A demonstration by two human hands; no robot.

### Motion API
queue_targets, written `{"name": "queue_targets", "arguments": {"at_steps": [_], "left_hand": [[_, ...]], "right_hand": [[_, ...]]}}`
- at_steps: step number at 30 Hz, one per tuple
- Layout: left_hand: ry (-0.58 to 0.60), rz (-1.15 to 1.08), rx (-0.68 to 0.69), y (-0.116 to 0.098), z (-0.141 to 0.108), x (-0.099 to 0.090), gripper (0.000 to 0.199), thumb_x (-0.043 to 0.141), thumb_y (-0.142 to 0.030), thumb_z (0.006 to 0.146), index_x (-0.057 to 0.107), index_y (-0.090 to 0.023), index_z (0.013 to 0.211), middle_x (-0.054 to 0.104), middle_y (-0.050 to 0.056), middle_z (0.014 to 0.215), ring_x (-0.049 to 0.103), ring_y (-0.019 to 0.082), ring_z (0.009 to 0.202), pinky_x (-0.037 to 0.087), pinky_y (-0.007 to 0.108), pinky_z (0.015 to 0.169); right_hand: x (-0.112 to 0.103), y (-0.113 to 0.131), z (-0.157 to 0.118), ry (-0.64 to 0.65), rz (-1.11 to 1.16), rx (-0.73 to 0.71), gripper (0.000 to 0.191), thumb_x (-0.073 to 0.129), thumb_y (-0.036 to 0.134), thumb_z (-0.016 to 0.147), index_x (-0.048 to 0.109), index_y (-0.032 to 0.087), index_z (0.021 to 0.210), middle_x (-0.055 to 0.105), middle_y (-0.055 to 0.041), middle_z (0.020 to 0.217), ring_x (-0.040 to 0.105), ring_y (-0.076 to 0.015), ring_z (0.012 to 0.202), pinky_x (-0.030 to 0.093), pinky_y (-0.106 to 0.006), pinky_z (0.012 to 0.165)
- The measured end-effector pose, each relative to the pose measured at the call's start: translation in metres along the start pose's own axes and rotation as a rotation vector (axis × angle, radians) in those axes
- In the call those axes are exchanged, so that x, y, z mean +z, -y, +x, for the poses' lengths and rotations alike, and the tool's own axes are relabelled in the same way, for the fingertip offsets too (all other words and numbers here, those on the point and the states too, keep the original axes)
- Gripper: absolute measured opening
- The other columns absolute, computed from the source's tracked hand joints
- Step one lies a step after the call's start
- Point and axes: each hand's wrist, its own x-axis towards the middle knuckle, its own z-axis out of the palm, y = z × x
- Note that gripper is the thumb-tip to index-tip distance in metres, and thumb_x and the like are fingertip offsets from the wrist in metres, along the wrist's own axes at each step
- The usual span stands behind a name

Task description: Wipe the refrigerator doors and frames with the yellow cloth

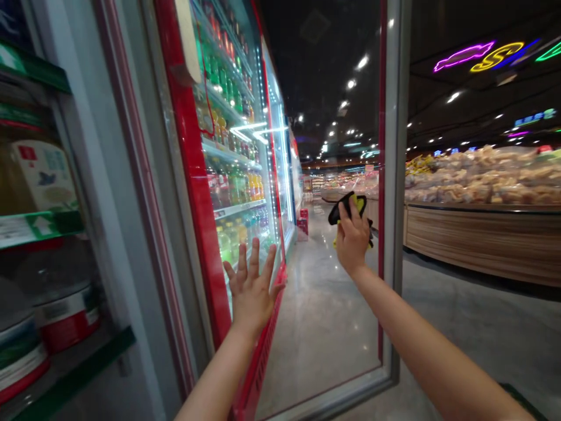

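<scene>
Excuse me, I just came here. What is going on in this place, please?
A person in a supermarket raises both hands at a grey-framed glass door. The right hand grips a black-and-yellow object, perhaps a cloth. The left hand is open, with fingers spread, at the glass. To the left stands a red-framed drinks cooler full of bottles.

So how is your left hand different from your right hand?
Your left hand is empty with its fingers spread wide, while your right hand grips a black-and-yellow item. The left hand sits lower in view, in front of the lit drinks fridge, and the right hand sits higher, in front of the shiny aisle floor. Both hands are bare and raised, fingers pointing up.
</scene>
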Motion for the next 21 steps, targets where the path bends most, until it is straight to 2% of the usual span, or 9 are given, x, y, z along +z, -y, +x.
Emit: {"name": "queue_targets", "arguments": {"at_steps": [2, 4, 7, 9, 11, 13, 14, 17, 21], "left_hand": [[0.02, 0.0, -0.014, -0.001, 0.001, -0.001, 0.097, 0.074, -0.045, 0.085, 0.014, -0.037, 0.161, 0.011, 0.007, 0.171, 0.003, 0.036, 0.158, 0.003, 0.069, 0.123], [0.048, -0.007, -0.009, 0.002, -0.001, -0.004, 0.095, 0.074, -0.042, 0.085, 0.017, -0.037, 0.161, 0.011, 0.007, 0.171, 0.004, 0.036, 0.158, 0.007, 0.069, 0.123], [0.07, -0.013, 0.014, 0.015, -0.011, -0.012, 0.091, 0.073, -0.035, 0.086, 0.021, -0.034, 0.161, 0.013, 0.008, 0.171, 0.01, 0.033, 0.158, 0.015, 0.063, 0.125], [0.068, 0.009, 0.006, 0.028, -0.021, -0.018, 0.092, 0.074, -0.033, 0.085, 0.022, -0.033, 0.161, 0.015, 0.009, 0.171, 0.013, 0.033, 0.158, 0.019, 0.061, 0.125], [0.07, 0.046, -0.004, 0.038, -0.029, -0.023, 0.094, 0.077, -0.032, 0.082, 0.025, -0.033, 0.16, 0.017, 0.009, 0.17, 0.014, 0.035, 0.157, 0.019, 0.064, 0.124], [0.085, 0.076, -0.002, 0.044, -0.033, -0.027, 0.094, 0.08, -0.031, 0.08, 0.029, -0.033, 0.159, 0.019, 0.009, 0.17, 0.014, 0.037, 0.157, 0.02, 0.066, 0.123], [0.094, 0.085, 0.0, 0.045, -0.034, -0.028, 0.094, 0.08, -0.03, 0.079, 0.031, -0.033, 0.158, 0.02, 0.009, 0.17, 0.013, 0.037, 0.157, 0.021, 0.066, 0.123], [0.099, 0.089, -0.005, 0.046, -0.037, -0.029, 0.089, 0.077, -0.028, 0.082, 0.031, -0.031, 0.158, 0.02, 0.009, 0.169, 0.016, 0.036, 0.157, 0.024, 0.063, 0.123], [0.06, 0.086, 0.016, 0.053, -0.054, -0.028, 0.076, 0.066, -0.022, 0.089, 0.033, -0.022, 0.158, 0.029, 0.013, 0.167, 0.025, 0.03, 0.155, 0.032, 0.051, 0.124]], "right_hand": [[0.007, 0.029, -0.005, 0.056, 0.016, -0.098, 0.054, 0.044, 0.016, 0.098, 0.049, 0.029, 0.151, 0.045, -0.0072, 0.16, 0.044, -0.0282, 0.144, 0.035, -0.053, 0.118], [0.004, 0.048, -0.026, 0.147, 0.028, -0.257, 0.056, 0.046, 0.013, 0.097, 0.051, 0.032, 0.149, 0.048, -0.0035, 0.158, 0.042, -0.0271, 0.145, 0.036, -0.05, 0.117], [-0.007, 0.047, -0.063, 0.246, 0.044, -0.418, 0.06, 0.046, 0.007, 0.093, 0.055, 0.035, 0.145, 0.054, -0.0004, 0.153, 0.046, -0.024, 0.142, 0.038, -0.045, 0.117], [-0.008, 0.038, -0.07, 0.236, 0.039, -0.338, 0.061, 0.046, 0.006, 0.093, 0.055, 0.034, 0.146, 0.053, -0.0023, 0.153, 0.049, -0.0239, 0.14, 0.038, -0.046, 0.116], [0.001, 0.04, -0.059, 0.155, 0.039, -0.165, 0.059, 0.044, 0.01, 0.094, 0.052, 0.031, 0.149, 0.05, -0.0066, 0.156, 0.049, -0.0263, 0.139, 0.038, -0.051, 0.116], [0.014, 0.058, -0.041, 0.068, 0.061, -0.052, 0.056, 0.043, 0.014, 0.097, 0.05, 0.029, 0.15, 0.048, -0.009, 0.157, 0.047, -0.029, 0.142, 0.037, -0.054, 0.115], [0.019, 0.073, -0.034, 0.048, 0.075, -0.043, 0.055, 0.043, 0.016, 0.097, 0.05, 0.029, 0.15, 0.048, -0.0088, 0.157, 0.044, -0.03, 0.144, 0.037, -0.055, 0.115], [0.027, 0.118, -0.034, 0.102, 0.097, -0.158, 0.055, 0.044, 0.014, 0.097, 0.052, 0.031, 0.149, 0.049, -0.0053, 0.157, 0.039, -0.0302, 0.147, 0.037, -0.052, 0.116], [0.022, 0.155, -0.067, 0.204, 0.127, -0.337, 0.058, 0.046, 0.009, 0.096, 0.051, 0.033, 0.149, 0.05, -0.0029, 0.156, 0.036, -0.0269, 0.149, 0.035, -0.048, 0.117]]}}
